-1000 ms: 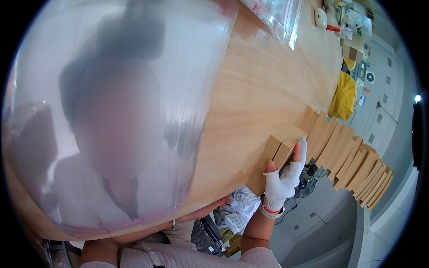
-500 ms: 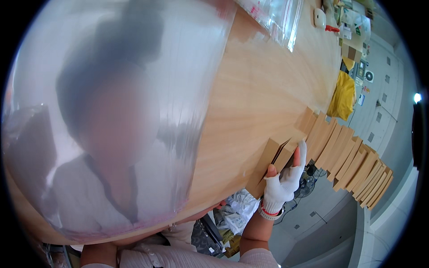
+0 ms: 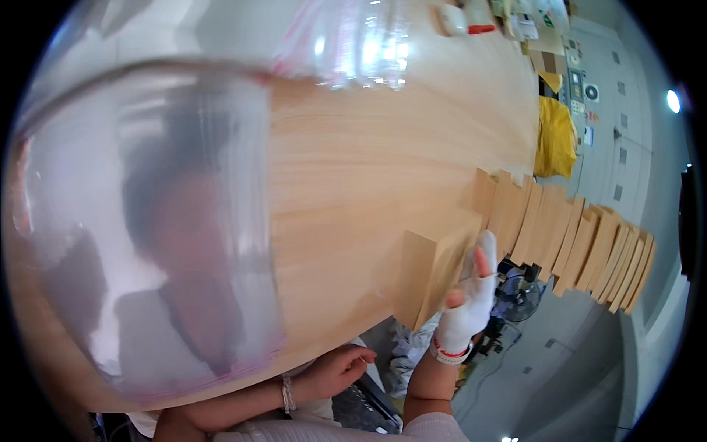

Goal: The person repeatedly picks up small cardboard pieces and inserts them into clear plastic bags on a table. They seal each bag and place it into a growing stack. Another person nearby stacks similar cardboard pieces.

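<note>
My right hand (image 3: 468, 298), in a white glove with bare thumb tip and fingertip, lies along the right side of a tan cardboard piece (image 3: 421, 280) at the table edge. Its fingers are stretched out and it grips nothing; blur hides whether it touches the cardboard. Beyond it runs a long row of upright cardboard pieces (image 3: 543, 221), packed side by side. My bare left hand (image 3: 337, 374) hovers by the table's near edge, fingers loosely bent and slightly apart, with nothing visible in it.
Clear plastic bags or sheets (image 3: 254, 250) cover the table's left part and reflect a person. More clear plastic (image 3: 361, 44) lies at the far side of the wooden table (image 3: 339, 184). A yellow bag (image 3: 556, 138) is at the far right. A fan (image 3: 519, 295) stands beyond the row.
My right thumb has come off the near cardboard, whose parts now look closed together and turned. My left hand has come into fuller view. The view has shifted, showing more wood beside the plastic.
</note>
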The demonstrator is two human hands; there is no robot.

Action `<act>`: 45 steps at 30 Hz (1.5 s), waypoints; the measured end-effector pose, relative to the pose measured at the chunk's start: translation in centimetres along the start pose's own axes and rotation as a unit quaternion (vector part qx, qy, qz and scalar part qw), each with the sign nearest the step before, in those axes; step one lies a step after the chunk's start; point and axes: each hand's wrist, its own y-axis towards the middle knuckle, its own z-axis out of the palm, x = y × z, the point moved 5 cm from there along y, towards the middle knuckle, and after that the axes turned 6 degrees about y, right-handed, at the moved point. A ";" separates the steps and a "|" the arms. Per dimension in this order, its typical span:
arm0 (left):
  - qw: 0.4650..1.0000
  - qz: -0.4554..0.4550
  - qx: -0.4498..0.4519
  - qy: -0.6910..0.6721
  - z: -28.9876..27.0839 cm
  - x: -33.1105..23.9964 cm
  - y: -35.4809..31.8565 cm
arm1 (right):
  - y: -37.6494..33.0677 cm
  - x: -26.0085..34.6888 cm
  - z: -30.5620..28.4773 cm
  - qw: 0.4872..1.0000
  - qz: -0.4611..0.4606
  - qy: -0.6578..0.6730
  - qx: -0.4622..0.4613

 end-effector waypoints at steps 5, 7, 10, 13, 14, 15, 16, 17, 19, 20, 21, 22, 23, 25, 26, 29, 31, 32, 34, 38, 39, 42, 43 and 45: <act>0.996 0.045 -0.059 0.051 0.5 -4.9 -0.7 | -2.5 -6.9 -9.9 0.976 0.151 0.003 -0.160; 0.982 0.079 -0.142 0.094 0.4 -7.0 0.1 | -4.8 -10.6 -12.0 0.956 0.261 0.004 -0.134; 0.971 0.101 -0.188 0.111 0.1 -9.1 2.4 | -6.8 -11.5 -10.8 0.937 0.275 0.163 -0.138; 0.977 0.043 -0.195 0.077 0.0 -10.2 3.8 | -9.5 -10.2 -10.1 0.951 0.247 0.064 -0.174; 0.978 0.010 -0.198 0.059 -0.3 -10.7 3.9 | -9.4 -8.8 -9.6 0.944 0.286 0.130 -0.103; 0.980 0.016 -0.183 0.082 -0.3 -11.7 4.1 | -10.0 -7.5 -9.3 0.950 0.243 0.145 -0.133; 0.968 -0.002 -0.207 0.142 -0.9 -12.7 4.0 | -10.8 -6.6 -8.4 0.953 0.201 0.160 -0.162; 0.951 -0.020 -0.230 0.204 -1.6 -14.0 3.9 | -12.1 -7.2 -6.8 0.946 0.179 0.213 -0.169; 0.920 -0.030 -0.249 0.302 -3.2 -16.4 4.0 | -13.2 -6.1 -4.5 0.938 0.098 0.282 -0.177; 0.910 -0.023 -0.245 0.333 -3.9 -17.6 4.2 | -14.1 -3.5 -4.2 0.969 -0.029 0.102 -0.224; 0.897 -0.034 -0.242 0.368 -4.2 -18.8 4.4 | -14.7 -3.3 -2.4 0.958 -0.012 0.163 -0.234; 0.880 -0.031 -0.218 0.421 -4.7 -19.9 4.9 | -15.0 -3.0 -1.0 0.943 0.003 0.222 -0.246; 0.861 -0.027 -0.197 0.469 -5.7 -20.7 5.1 | -14.9 -2.2 -0.8 0.956 -0.002 0.199 -0.217; 0.845 -0.034 -0.206 0.492 -6.1 -22.4 5.8 | -14.6 -0.4 -2.1 0.970 0.011 0.165 -0.179; 0.803 -0.016 -0.259 0.536 -6.6 -23.4 6.0 | -14.7 -0.5 -2.2 0.961 0.020 0.191 -0.201; 0.602 0.103 -0.288 0.737 -3.0 -24.4 6.6 | -15.2 -1.1 -2.5 0.945 0.042 0.238 -0.219; 0.524 0.130 -0.221 0.812 2.1 -22.1 7.4 | -15.6 -3.1 -3.0 0.942 0.060 0.264 -0.200; 0.471 0.162 -0.163 0.852 4.3 -20.4 7.9 | -15.5 -3.9 -2.9 0.940 0.069 0.276 -0.186; 0.404 0.189 -0.104 0.889 8.5 -17.3 9.7 | -15.6 -6.4 -2.6 0.918 0.115 0.313 -0.215; 0.363 0.153 -0.088 0.915 8.6 -15.2 14.3 | -15.6 -8.9 -2.8 0.837 0.131 0.482 -0.224; 0.351 0.124 -0.084 0.924 8.2 -15.1 15.1 | -15.6 -9.1 -2.6 0.827 0.137 0.499 -0.220; 0.368 0.065 -0.081 0.924 5.8 -15.4 16.2 | -16.0 -9.2 -2.8 0.833 0.144 0.491 -0.210; 0.378 0.044 -0.081 0.921 5.9 -15.5 16.4 | -16.3 -9.5 -2.6 0.830 0.151 0.496 -0.206; 0.393 0.034 -0.082 0.915 5.7 -15.5 16.7 | -16.7 -9.9 -1.7 0.822 0.166 0.507 -0.196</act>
